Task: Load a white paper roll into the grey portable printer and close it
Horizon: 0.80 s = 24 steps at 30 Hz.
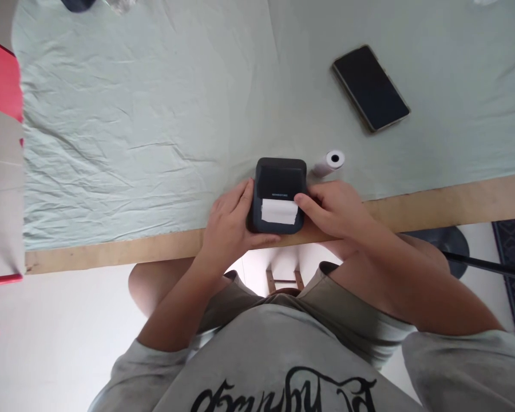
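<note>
1. While the left hand [225, 220] lies along the left side of the dark boxy device [280, 177], its grip is closed about it, fingers at the side and thumb along the near edge.
2. Next comes the device itself, at the near wooden edge of the cloth-covered worktop [154, 114]. Its long axis runs front to back, nearly square to that edge; the end with the white paper strip [278, 211] points toward the person. I cannot tell whether it rests or is slightly lifted.
3. On its right side, the right hand [337, 209] grasps it too, thumb on top just beside the strip.
4. Just beyond that hand is a white paper roll [326, 165], cored end showing.
5. Farther right and back, a phone [371, 88] lies dark screen up, slanting from far left to near right.
</note>
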Tool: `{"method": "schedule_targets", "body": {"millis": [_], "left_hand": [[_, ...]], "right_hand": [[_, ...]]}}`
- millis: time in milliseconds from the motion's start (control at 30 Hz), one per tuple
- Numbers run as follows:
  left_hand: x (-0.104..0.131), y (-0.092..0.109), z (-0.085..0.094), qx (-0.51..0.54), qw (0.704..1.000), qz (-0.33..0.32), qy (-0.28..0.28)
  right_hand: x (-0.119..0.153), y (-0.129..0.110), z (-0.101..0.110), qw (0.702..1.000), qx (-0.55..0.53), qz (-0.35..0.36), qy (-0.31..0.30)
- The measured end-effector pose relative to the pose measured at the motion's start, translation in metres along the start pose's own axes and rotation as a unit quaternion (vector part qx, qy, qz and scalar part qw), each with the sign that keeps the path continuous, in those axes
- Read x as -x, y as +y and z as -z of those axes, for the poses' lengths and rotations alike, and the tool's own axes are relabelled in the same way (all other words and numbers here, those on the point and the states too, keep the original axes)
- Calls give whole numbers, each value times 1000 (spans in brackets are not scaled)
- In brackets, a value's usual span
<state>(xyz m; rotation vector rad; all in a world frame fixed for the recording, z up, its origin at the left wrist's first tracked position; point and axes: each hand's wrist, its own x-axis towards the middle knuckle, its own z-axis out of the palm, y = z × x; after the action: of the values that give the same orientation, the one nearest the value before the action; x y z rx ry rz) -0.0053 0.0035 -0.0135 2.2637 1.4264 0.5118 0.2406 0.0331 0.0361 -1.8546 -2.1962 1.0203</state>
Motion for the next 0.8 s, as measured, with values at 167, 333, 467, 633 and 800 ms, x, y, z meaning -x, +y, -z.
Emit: {"method": "schedule_targets", "body": {"millis": [167,333,467,633,800], "left_hand": [[-6,3,6,27,1000,6,-9],[-7,7,9,23,1000,16,-13],[-8,8,9,21,999,24,-18],[-11,7,7,21,999,32,-24],[-11,6,8,23,999,33,-32]], "right_hand": [[2,3,-3,1000,19,7,-6],[2,4,-6,1000,23,6,6],[3,2,-4,1000,12,-13,6],[8,4,1,995,-78,-24,54],[13,0,2,985,-138,5,103]]}}
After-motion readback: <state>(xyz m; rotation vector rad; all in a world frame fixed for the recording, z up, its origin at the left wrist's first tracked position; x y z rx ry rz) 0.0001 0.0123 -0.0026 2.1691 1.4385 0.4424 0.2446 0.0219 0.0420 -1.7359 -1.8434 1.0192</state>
